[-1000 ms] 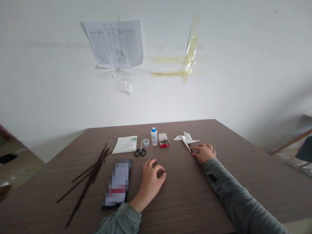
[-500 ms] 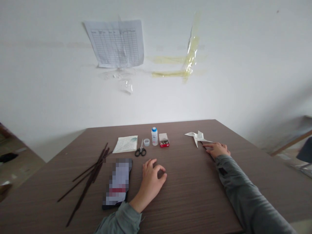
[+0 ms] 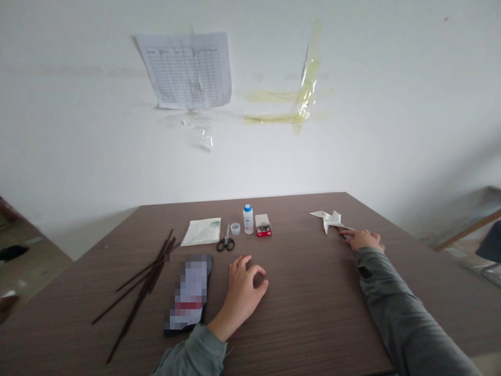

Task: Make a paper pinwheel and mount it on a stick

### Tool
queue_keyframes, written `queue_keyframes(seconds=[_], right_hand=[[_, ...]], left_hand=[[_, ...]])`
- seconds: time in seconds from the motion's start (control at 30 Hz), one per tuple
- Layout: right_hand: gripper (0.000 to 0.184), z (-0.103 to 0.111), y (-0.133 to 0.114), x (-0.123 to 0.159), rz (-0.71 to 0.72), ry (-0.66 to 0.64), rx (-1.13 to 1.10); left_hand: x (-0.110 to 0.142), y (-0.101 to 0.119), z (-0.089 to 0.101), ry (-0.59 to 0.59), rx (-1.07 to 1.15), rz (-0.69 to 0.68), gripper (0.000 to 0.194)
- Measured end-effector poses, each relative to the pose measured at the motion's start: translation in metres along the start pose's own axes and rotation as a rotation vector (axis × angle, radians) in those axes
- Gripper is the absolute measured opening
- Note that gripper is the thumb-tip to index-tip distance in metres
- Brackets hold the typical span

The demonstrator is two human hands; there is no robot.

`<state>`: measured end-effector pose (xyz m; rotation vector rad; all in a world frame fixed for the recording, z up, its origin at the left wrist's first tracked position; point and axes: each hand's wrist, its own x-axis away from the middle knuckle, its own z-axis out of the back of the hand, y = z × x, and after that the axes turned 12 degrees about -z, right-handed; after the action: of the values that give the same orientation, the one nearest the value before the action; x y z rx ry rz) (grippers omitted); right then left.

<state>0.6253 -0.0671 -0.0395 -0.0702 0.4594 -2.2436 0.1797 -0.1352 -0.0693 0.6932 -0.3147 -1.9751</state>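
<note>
A white folded-paper pinwheel (image 3: 329, 221) lies on the far right of the brown wood-grain table (image 3: 297, 324). My right hand (image 3: 363, 240) rests just to its right, fingertips at its lower edge, and a thin stem seems to run under them. My left hand (image 3: 245, 287) sits loosely curled on the table, holding nothing. Nearest to it are a black phone (image 3: 189, 295), its screen blurred out, and small black-handled scissors (image 3: 225, 241). Several thin dark sticks (image 3: 141, 292) lie further left.
Along the far side stand a blue-capped white glue bottle (image 3: 248, 219), a small clear cap (image 3: 235, 228), a red box of pins (image 3: 263, 226) and a printed paper sheet (image 3: 201, 232). The table's far edge meets a white wall with a taped chart (image 3: 183, 70).
My right hand has slid rightward along the table, and the pinwheel has moved right with it. My left hand and the other objects have not moved.
</note>
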Motion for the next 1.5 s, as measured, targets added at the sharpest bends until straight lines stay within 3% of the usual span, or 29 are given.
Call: queue_keyframes(seconds=[0.1,0.17,0.3,0.43,0.57,0.73,1.07,1.33,1.5], right_hand=[[0.047,-0.004,-0.004,0.003,-0.023,-0.033,-0.069],[0.052,-0.009,-0.01,0.004,0.107,-0.022,-0.125],[0.043,-0.025,-0.033,0.017,0.356,-0.059,-0.215],[0.037,-0.045,-0.059,0.048,0.629,-0.127,-0.314],[0.037,-0.06,-0.075,0.082,0.767,-0.259,-0.317],[0.054,-0.06,-0.083,0.106,0.779,-0.413,-0.184],[0.052,-0.054,-0.083,0.115,0.79,-0.359,-0.129],[0.053,-0.053,-0.084,0.114,0.793,-0.391,-0.128],[0.05,-0.057,-0.083,0.11,0.795,-0.4,-0.177]], left_hand=[[0.0,0.003,0.001,-0.02,-0.012,0.005,0.013],[0.0,0.005,0.001,-0.035,-0.017,0.013,0.016],[-0.001,0.013,0.001,-0.082,-0.036,0.017,0.03],[-0.003,0.018,-0.001,-0.099,-0.089,-0.03,0.038],[-0.005,0.023,0.0,-0.129,-0.163,-0.072,0.044],[-0.006,0.025,0.004,-0.184,-0.22,-0.112,0.047],[-0.004,0.023,0.008,-0.216,-0.273,-0.175,0.048],[-0.016,0.025,0.032,-0.272,-0.206,-0.18,0.04],[-0.027,0.017,0.058,-0.278,-0.168,-0.149,0.033]])
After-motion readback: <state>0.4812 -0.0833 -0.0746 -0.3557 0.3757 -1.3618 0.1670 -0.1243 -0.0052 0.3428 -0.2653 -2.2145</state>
